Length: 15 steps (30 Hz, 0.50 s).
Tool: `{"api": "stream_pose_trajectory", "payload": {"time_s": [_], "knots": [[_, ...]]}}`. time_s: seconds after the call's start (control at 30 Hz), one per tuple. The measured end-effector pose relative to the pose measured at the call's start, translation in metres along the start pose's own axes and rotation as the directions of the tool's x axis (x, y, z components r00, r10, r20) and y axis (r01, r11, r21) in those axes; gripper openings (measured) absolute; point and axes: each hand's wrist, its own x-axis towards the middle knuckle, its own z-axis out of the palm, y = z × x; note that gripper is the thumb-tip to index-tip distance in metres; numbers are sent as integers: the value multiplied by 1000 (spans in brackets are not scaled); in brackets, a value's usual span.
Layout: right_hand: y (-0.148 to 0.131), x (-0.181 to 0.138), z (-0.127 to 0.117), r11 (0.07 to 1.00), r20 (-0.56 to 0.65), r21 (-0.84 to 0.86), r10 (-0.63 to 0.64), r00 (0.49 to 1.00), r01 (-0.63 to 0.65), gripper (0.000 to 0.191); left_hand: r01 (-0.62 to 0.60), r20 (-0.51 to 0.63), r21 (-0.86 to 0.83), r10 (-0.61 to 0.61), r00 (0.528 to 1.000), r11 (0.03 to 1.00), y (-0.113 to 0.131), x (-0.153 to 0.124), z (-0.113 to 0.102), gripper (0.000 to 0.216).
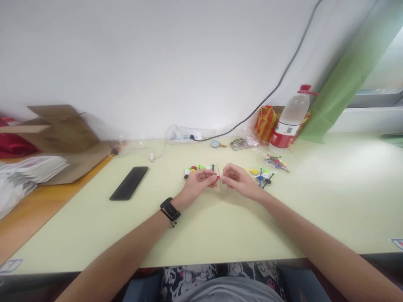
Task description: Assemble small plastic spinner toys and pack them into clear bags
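My left hand [201, 181] is closed in a pinch on a small red plastic piece [218, 178], which has a thin reddish bar or disc edge standing upright. From the other side, my right hand [237, 180] holds the same piece between thumb and curled fingertips; its exact grip is partly hidden. Behind my left hand lies a cluster of small coloured plastic discs [193, 168] in white, red, yellow, green and black. Beside my right hand are more pieces, among them a blue stemmed piece [260, 178] and a black stemmed piece [268, 180].
A black phone-like slab [129, 183] lies on the left of the pale table [103, 235]. Along the wall are a power strip [184, 136], a tape roll [215, 143] and a large bottle [289, 119]. A small bag of coloured parts [277, 162] lies right; a cardboard box [63, 132] stands left.
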Motion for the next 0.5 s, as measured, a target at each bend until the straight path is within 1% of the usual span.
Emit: {"api": "stream_pose_trajectory", "payload": {"time_s": [0.07,0.17,0.27,0.33,0.43,0.47,0.5], "knots": [[-1,0,3,999,23,36,-5,1000,4,31,-2,23,7,1,1000,1000,1,0,0,36],[0,0,4,999,40,40,-25,999,23,28,-6,43,17,5,999,1000,1,0,1,35],[2,0,3,1000,14,21,-24,1000,23,26,-3,33,18,2,999,1000,0,0,1,35],[4,0,1,1000,-11,6,-20,1000,20,30,0,18,12,0,1000,1000,0,0,0,34],[6,-2,-1,990,-67,-107,-95,993,88,52,7,9,7,-7,1000,1000,-2,0,-1,33],[7,-3,-1,977,-79,-173,-136,988,121,55,10,7,5,-10,1000,1000,-2,0,-1,33],[7,-4,-2,958,-81,-245,-170,982,145,50,10,4,1,-10,1000,1000,-2,0,-1,34]]}}
